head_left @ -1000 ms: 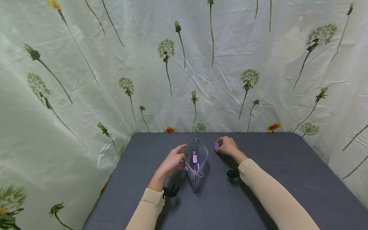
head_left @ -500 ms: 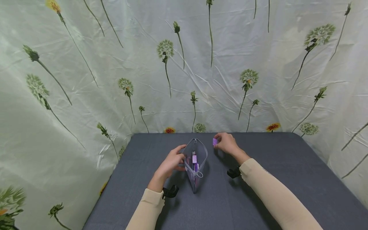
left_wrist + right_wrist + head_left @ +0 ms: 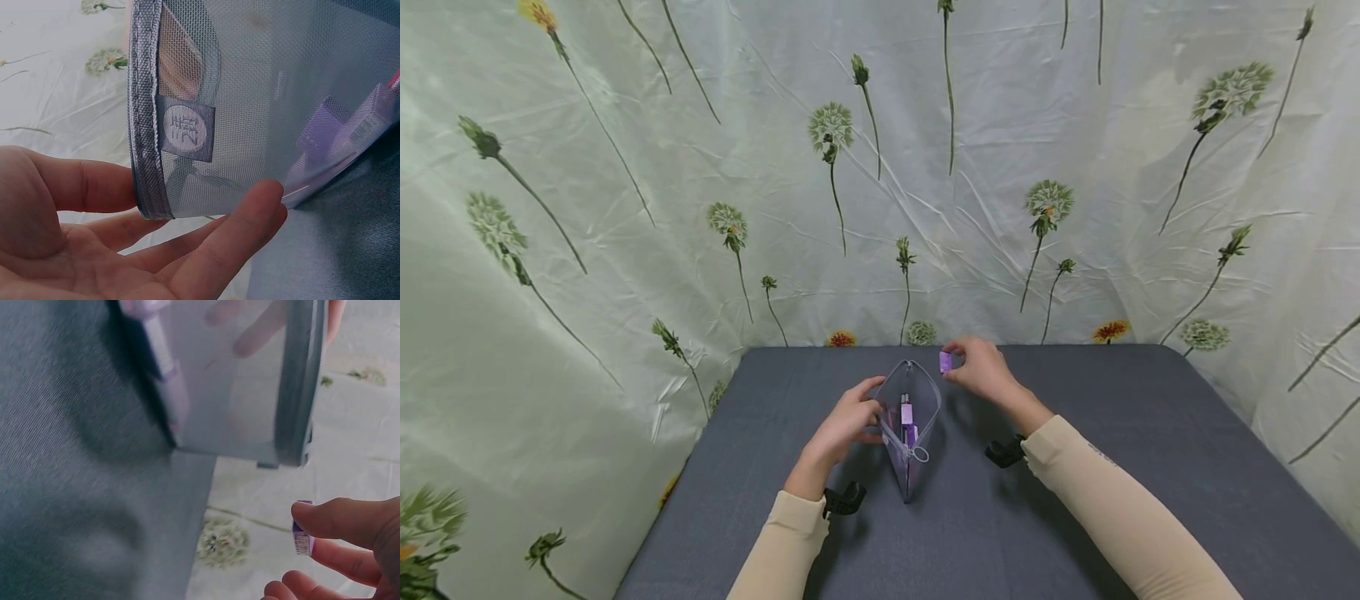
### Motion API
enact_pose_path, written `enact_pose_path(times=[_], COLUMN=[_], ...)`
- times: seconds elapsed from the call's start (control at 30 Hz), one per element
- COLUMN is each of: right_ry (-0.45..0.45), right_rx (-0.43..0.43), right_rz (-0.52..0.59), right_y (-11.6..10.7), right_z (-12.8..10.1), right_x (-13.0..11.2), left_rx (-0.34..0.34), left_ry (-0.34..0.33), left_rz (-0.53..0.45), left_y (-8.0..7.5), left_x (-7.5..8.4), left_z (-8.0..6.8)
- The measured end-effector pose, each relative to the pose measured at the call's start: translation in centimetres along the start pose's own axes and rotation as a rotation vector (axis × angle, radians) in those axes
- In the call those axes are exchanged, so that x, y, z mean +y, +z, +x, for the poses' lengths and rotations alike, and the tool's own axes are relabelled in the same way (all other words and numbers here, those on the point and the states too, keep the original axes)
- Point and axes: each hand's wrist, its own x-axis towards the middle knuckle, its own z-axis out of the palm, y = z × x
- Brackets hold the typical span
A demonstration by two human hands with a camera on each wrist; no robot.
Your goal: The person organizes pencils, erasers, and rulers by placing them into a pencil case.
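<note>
A grey mesh zip pouch [image 3: 907, 478] stands upright with its mouth wide apart. My left hand [image 3: 848, 421] holds its left side; in the left wrist view the thumb touches the zip edge and a finger lies against the mesh [image 3: 244, 100]. Inside are purple-and-white boxed items [image 3: 907, 417] and thin dark sticks [image 3: 906, 398]. My right hand [image 3: 983, 368] pinches a small purple block [image 3: 945, 362] between thumb and fingers, just right of the pouch's far end. In the right wrist view the block [image 3: 302, 544] shows a barcode.
The pouch stands on a dark grey table [image 3: 760, 533], whose far edge runs close behind the right hand. A pale curtain [image 3: 880, 200] printed with dandelions hangs behind and to the left. Black camera mounts [image 3: 847, 498] sit at both wrists.
My right hand has lifted the purple block and carried it left and away from me, toward the pouch's far end. The left hand and pouch have stayed put.
</note>
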Motion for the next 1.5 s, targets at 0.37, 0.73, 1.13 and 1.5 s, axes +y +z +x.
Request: enact_pose_path(times=[0.37,0.73,1.13,1.5], right_ry=[-0.033,-0.055,-0.053,-0.080], right_rx=[0.009,-0.022,-0.074,-0.143], right_rz=[0.018,-0.013,-0.051,-0.084], right_y=[0.0,1.2,2.7,2.1], right_z=[-0.9,-1.5,-1.9,-2.0], right_x=[-2.5,-4.4,-5.1,-5.2], left_rx=[0.007,0.005,-0.012,-0.015], left_ry=[0.000,-0.005,-0.009,-0.017], left_rz=[0.000,0.003,-0.010,-0.004], left_y=[0.0,-0.1,-0.1,-0.2], left_x=[-0.1,-0.3,0.0,-0.3], left_z=[0.2,0.3,0.2,0.2])
